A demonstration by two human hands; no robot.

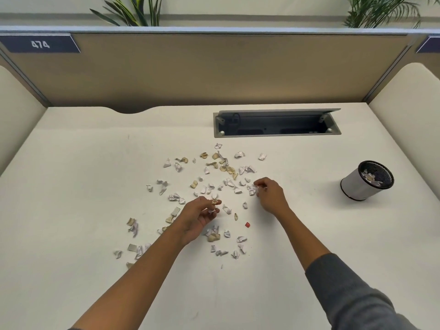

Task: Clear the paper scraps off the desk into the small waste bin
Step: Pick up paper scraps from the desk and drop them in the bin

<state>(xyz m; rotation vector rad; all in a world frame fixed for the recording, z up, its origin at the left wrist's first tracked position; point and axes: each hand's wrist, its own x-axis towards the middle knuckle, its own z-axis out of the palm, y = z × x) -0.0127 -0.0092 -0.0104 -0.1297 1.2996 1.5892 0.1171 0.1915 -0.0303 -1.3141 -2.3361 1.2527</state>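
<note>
open cable tray (277,125); partition (214,70) — plants (133,13)

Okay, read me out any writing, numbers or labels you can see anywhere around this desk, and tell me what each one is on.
"474": white digits on the dark blue nameplate at the top left corner of the desk partition.
A second dark blue plate at the right edge is cut off; no text shows on it.
No readable print on the paper scraps or the small waste bin.

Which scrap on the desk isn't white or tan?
The small red scrap, lying alone between the two forearms; every other scrap is white or tan.
</note>
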